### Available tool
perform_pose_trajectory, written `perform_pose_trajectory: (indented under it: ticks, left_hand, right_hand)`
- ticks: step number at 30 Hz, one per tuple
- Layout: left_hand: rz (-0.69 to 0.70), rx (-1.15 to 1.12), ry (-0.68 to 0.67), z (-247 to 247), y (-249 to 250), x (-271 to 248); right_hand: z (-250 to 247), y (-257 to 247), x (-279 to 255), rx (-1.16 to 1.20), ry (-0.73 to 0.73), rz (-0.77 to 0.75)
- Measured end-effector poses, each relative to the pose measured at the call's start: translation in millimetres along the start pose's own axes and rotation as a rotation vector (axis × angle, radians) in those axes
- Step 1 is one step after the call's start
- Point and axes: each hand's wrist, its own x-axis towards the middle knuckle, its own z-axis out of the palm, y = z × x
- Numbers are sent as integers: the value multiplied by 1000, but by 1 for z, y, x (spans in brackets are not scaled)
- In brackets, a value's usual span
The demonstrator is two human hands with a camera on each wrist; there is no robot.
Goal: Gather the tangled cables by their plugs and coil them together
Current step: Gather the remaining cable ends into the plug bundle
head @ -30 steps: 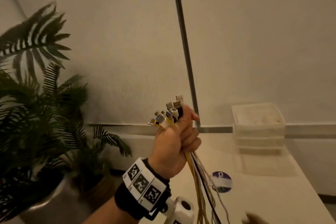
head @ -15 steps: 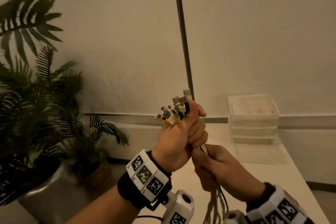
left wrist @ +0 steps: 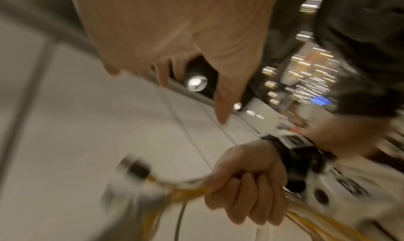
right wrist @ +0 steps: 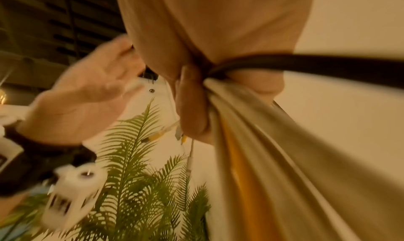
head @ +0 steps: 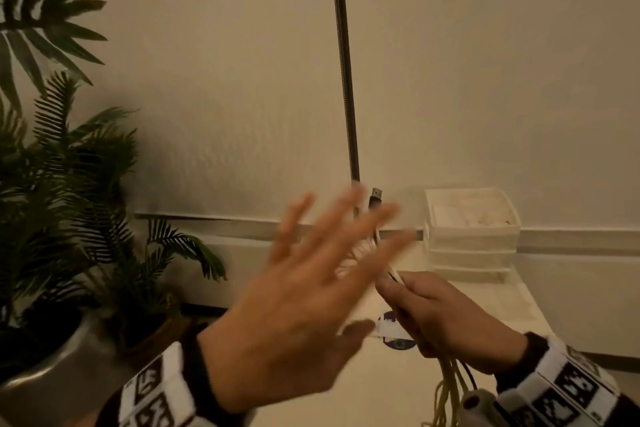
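head view: plugs (head: 375, 198) behind blurred left hand (head: 304, 291)

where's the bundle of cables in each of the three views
Head: cable bundle at lower right, hanging below the gripping right hand.
Left wrist: bundle at lower centre, running into that fist.
Right wrist: bundle fills the lower right, streaming from the fingers.
Shared landmark: the open left hand.

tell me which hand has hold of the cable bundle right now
The right hand: its fingers are curled round the cable bundle, which hangs below its fist. The left hand is spread open with straight fingers and grips nothing.
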Motion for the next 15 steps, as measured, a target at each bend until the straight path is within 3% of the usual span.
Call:
perform_pose_trajectory:
  ticks: [2, 5, 8, 10, 12, 15]
  left_hand:
    - [125, 190, -315, 12, 3, 13]
    - [51, 183, -600, 38, -13, 38]
    - [-34, 42, -579, 45, -41, 50]
    - [-62, -177, -594, 49, -52, 50]
    - [-83, -398, -599, 51, -55, 49]
    - [-121, -529, -528, 49, -67, 51]
  right_hand:
    - [3, -1, 3, -116, -10, -3]
    - [8, -16, 5, -168, -36, -7]
    - [2, -24, 5, -262, -11, -103]
    - [-4, -25, 2, -290, -1, -122]
    - [-10, -23, -2, -235, -14, -85]
    - [-14, -13, -6, -74, -25, 5]
